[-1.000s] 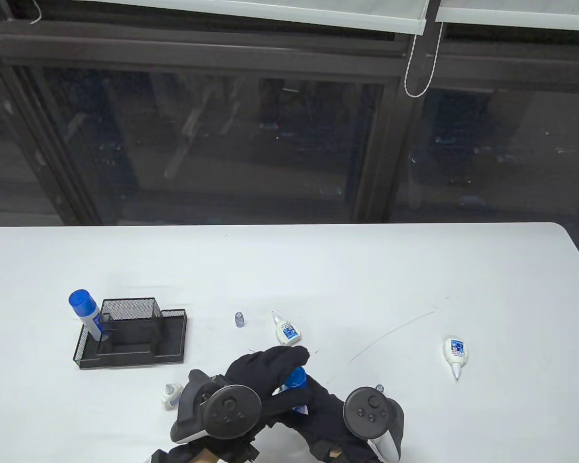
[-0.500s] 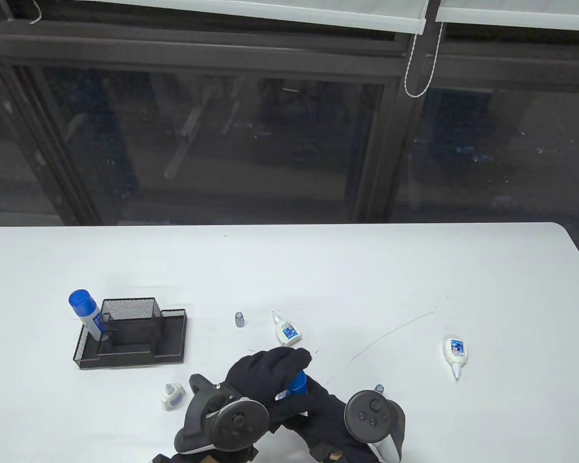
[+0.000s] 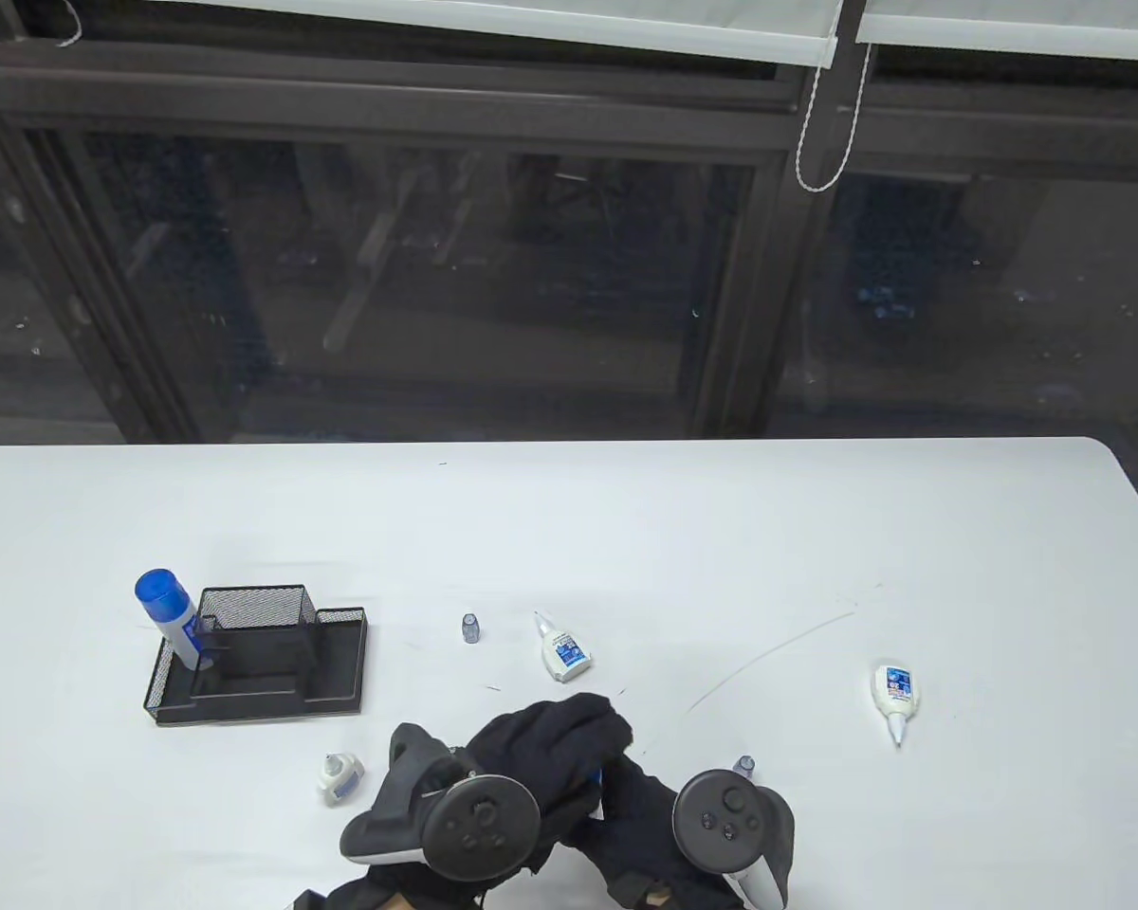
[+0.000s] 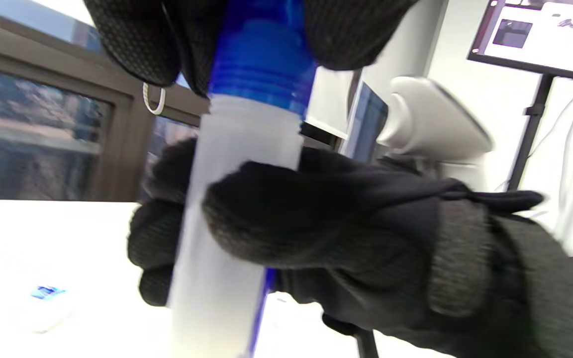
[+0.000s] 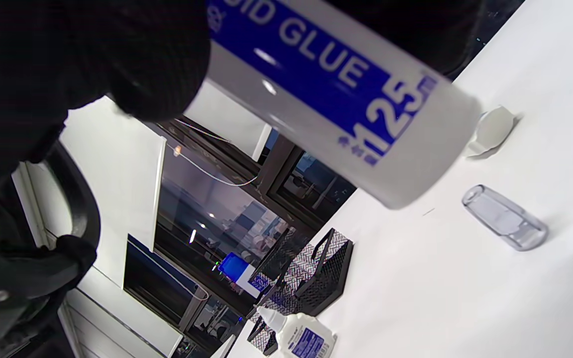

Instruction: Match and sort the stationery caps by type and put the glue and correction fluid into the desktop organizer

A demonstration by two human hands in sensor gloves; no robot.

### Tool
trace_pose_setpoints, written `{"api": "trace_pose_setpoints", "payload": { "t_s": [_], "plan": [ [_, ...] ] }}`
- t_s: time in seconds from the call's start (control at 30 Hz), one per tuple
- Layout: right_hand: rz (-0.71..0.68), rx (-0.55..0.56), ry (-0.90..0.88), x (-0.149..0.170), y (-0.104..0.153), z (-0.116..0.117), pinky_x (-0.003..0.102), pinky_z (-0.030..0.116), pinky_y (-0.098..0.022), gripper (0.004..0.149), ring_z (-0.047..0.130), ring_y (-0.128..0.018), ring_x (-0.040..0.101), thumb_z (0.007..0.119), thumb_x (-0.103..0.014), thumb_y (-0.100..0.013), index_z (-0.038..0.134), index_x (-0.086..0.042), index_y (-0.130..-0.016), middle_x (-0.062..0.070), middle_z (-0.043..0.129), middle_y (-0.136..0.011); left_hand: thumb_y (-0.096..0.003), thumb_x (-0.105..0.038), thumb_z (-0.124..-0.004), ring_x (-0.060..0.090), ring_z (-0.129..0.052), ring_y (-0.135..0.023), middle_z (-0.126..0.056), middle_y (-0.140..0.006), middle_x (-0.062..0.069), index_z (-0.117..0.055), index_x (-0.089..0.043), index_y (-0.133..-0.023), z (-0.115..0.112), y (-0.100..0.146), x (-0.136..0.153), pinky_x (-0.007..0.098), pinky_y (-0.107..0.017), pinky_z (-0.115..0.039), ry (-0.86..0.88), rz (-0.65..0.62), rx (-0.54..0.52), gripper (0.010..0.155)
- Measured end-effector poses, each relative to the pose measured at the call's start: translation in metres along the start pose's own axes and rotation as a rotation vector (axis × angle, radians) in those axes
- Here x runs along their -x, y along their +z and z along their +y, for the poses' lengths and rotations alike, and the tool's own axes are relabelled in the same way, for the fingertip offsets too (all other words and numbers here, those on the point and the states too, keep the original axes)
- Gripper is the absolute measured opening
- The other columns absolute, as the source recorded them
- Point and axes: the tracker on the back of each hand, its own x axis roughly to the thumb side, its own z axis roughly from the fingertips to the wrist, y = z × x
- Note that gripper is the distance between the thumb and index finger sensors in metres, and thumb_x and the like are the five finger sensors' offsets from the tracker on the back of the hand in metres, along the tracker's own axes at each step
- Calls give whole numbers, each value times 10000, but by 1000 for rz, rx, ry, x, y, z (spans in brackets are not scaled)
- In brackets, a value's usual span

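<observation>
gripping the glue bottle (image 4: 237,209) body — right hand (image 4: 366,238), left hand (image 3: 559,749) fingers curled round its blue cap (image 4: 261,59)

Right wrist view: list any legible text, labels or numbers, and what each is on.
"GLUE": blue label of the glue bottle held by the right hand; the word before it is cut off, ending "ID".
"125": same label, a small unit mark after it too blurred to read.
Small bottle at the bottom edge: blue label, print too small to read.
Glue bottle in the organizer: label unreadable.
</observation>
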Motion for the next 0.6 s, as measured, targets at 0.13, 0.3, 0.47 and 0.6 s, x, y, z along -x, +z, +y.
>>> {"api": "trace_pose_setpoints", "payload": {
  "t_s": [0.13,0.3,0.47,0.6],
  "plan": [
    [1,6,-15,0,0,-1,562,662,-681,689,837,-881,383,872,-451,-439,621,-195,-1028,123,779,-989,-475,-672,-750,290,-909,-949,-656,-1187,140,-548,-289,-1143,-3,3,2,519,-673,-775,-139,123,-216,795],
    [3,17,-11,0,0,-3,563,661,-682,690,834,-885,382,874,-450,-437,621,-198,-1027,124,778,-990,-594,-410,-719,333,-855,-1038,-649,-1198,128,-545,-263,-1136,-2,-1,-7,543,-702,-762,-92,44,-63,588],
    [13,21,-37,2,0,-3,561,661,-682,690,837,-882,383,874,-451,-438,621,-196,-1027,123,779,-990,-513,-639,-733,372,-820,-1038,-562,-1224,194,-472,-253,-1176,-10,1,-4,551,-699,-742,-157,125,-268,811],
    [6,27,-10,-1,1,-5,564,664,-679,689,845,-874,384,881,-445,-432,635,-190,-1023,129,791,-980,-574,-516,-727,273,-967,-871,-767,-1091,101,-635,-272,-1088,-13,1,-6,490,-635,-816,-85,142,-278,576]
  ]
}}
